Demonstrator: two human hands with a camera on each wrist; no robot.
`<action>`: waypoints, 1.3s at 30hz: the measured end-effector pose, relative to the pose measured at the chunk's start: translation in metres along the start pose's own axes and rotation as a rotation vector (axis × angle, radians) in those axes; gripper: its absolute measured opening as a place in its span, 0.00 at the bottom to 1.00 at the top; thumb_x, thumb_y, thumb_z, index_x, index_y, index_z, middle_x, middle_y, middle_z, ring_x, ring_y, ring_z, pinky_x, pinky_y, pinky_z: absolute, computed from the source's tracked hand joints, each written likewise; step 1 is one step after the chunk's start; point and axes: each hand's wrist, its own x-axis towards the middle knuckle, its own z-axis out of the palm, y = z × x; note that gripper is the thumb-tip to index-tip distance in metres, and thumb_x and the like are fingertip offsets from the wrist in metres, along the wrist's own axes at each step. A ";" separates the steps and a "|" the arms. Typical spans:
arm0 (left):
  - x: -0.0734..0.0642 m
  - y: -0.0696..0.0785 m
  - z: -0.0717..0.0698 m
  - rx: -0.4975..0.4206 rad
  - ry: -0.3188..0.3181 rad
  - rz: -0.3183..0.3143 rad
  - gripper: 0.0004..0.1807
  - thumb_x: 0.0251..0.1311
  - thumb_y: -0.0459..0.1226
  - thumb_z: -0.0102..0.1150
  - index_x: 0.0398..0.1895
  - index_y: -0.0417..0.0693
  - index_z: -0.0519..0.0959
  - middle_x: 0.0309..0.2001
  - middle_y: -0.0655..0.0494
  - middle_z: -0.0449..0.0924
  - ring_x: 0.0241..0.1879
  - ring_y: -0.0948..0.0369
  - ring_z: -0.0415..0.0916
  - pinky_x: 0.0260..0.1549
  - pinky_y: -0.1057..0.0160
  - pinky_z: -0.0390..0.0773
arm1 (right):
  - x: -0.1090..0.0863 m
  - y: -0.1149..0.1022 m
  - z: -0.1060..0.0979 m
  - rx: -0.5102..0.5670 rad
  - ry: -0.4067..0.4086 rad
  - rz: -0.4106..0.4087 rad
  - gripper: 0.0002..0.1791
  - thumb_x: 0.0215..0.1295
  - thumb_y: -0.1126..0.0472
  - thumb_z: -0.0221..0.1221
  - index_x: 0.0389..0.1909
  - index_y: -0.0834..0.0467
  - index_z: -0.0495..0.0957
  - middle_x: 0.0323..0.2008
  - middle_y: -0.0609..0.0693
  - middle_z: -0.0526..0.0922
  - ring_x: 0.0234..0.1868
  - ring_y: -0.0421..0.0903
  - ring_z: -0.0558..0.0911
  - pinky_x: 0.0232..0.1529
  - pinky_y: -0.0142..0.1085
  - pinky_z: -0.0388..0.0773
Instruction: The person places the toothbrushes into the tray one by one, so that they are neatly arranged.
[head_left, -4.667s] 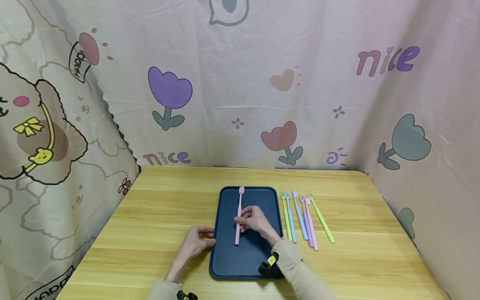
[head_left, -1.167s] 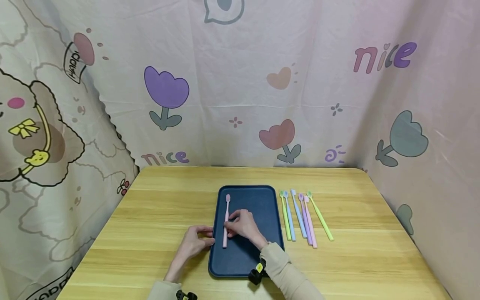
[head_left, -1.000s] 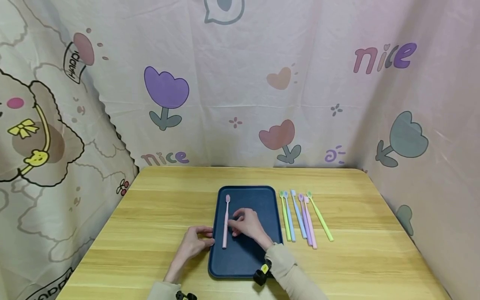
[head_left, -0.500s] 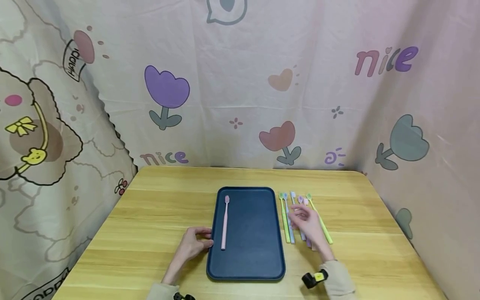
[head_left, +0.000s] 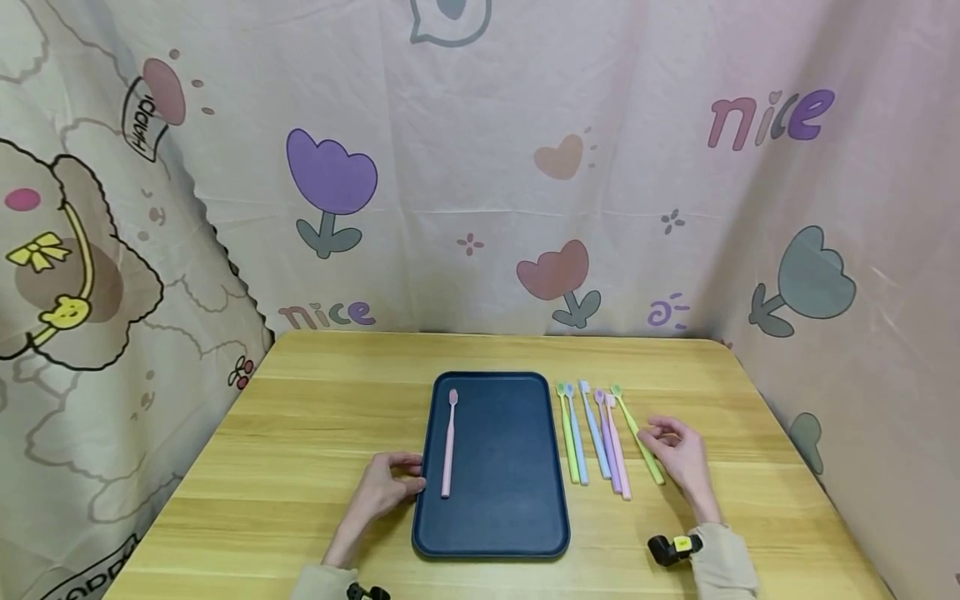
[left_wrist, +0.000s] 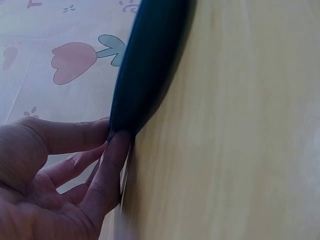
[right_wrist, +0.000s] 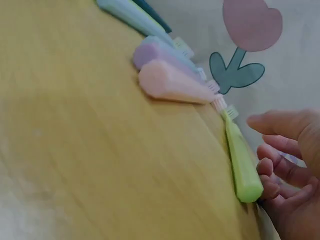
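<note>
A pink toothbrush (head_left: 449,450) lies lengthwise on the left side of the dark blue tray (head_left: 498,525). My left hand (head_left: 384,487) holds the tray's left rim between thumb and fingertips; in the left wrist view the fingers (left_wrist: 107,170) meet at the tray edge (left_wrist: 145,75). My right hand (head_left: 681,458) hovers at the rightmost green toothbrush (head_left: 641,442). In the right wrist view, the thumb stands apart from that green toothbrush (right_wrist: 244,170), while loosely bent fingers (right_wrist: 267,175) are close beside its handle; whether they touch it I cannot tell.
Between the tray and the right hand lie several more toothbrushes, among them a green one (head_left: 567,437), a blue one (head_left: 595,433), a purple one (head_left: 611,450) and a pink one (head_left: 620,454). The wooden table (head_left: 322,400) ends at a patterned curtain (head_left: 465,167).
My right hand set the pink toothbrush down on the tray's left side and let go. It then moved right, across the toothbrush row, to the rightmost green one. The left hand stayed at the rim.
</note>
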 end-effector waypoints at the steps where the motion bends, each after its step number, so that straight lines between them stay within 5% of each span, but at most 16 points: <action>1: 0.000 0.000 0.000 0.001 0.000 0.002 0.20 0.52 0.22 0.68 0.51 0.27 0.81 0.40 0.40 0.86 0.33 0.57 0.84 0.30 0.57 0.87 | 0.000 0.000 0.000 -0.009 -0.008 0.008 0.20 0.60 0.65 0.69 0.50 0.71 0.79 0.31 0.43 0.82 0.28 0.30 0.78 0.31 0.23 0.77; 14: -0.001 0.001 -0.001 -0.004 -0.004 0.017 0.20 0.52 0.22 0.67 0.50 0.26 0.80 0.39 0.40 0.86 0.31 0.57 0.84 0.29 0.58 0.87 | 0.005 0.003 0.003 -0.188 -0.006 0.059 0.17 0.59 0.58 0.71 0.41 0.68 0.85 0.29 0.52 0.85 0.26 0.30 0.74 0.29 0.24 0.72; 23: -0.002 0.001 -0.001 -0.007 -0.008 0.007 0.20 0.52 0.22 0.68 0.51 0.27 0.80 0.40 0.40 0.86 0.33 0.57 0.83 0.30 0.58 0.87 | 0.003 0.004 0.002 -0.166 -0.018 0.078 0.17 0.58 0.57 0.72 0.42 0.66 0.86 0.26 0.43 0.82 0.26 0.31 0.75 0.30 0.24 0.74; 39: -0.001 0.000 -0.002 -0.026 -0.018 0.016 0.20 0.52 0.22 0.67 0.50 0.25 0.80 0.39 0.39 0.85 0.33 0.57 0.83 0.30 0.58 0.87 | 0.004 0.002 0.001 -0.206 -0.059 0.116 0.19 0.56 0.55 0.74 0.42 0.65 0.86 0.28 0.47 0.84 0.27 0.32 0.75 0.30 0.26 0.73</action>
